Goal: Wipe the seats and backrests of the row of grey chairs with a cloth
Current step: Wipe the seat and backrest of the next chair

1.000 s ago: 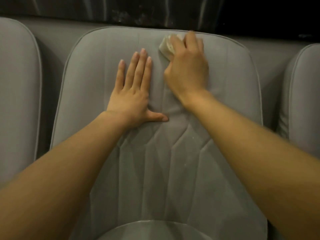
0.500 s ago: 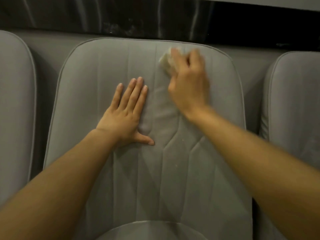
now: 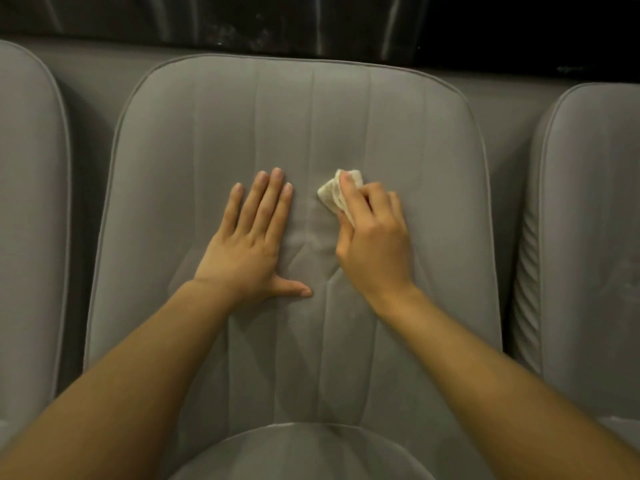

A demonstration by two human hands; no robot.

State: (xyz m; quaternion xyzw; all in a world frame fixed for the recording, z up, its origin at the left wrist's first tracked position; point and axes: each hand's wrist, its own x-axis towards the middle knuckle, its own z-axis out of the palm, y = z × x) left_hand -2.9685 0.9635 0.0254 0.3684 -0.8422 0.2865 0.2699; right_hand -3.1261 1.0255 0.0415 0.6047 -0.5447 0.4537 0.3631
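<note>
On middle backrest (image 3: 225, 133), wiping mid-panel, right hand (image 3: 375, 244) pinching cloth (image 3: 330, 195), left hand (image 3: 249, 244) pressing flat, fingers straight; probably needing lower strokes next.

No writing, label, brand or number can be read on the middle backrest (image 3: 346, 126), the cloth (image 3: 331, 197), the left chair (image 3: 27, 202) at 9 o'clock or the right chair (image 3: 595, 202) at 3 o'clock. The dark band (image 3: 311, 26) at 12 o'clock is dim and streaked, perhaps too blurred to show any.

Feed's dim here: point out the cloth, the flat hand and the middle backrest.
cloth (image 3: 329, 196): head view, exposed white end.
left hand (image 3: 249, 247): head view, back of hand.
middle backrest (image 3: 346, 109): head view, bare upper panel.
</note>
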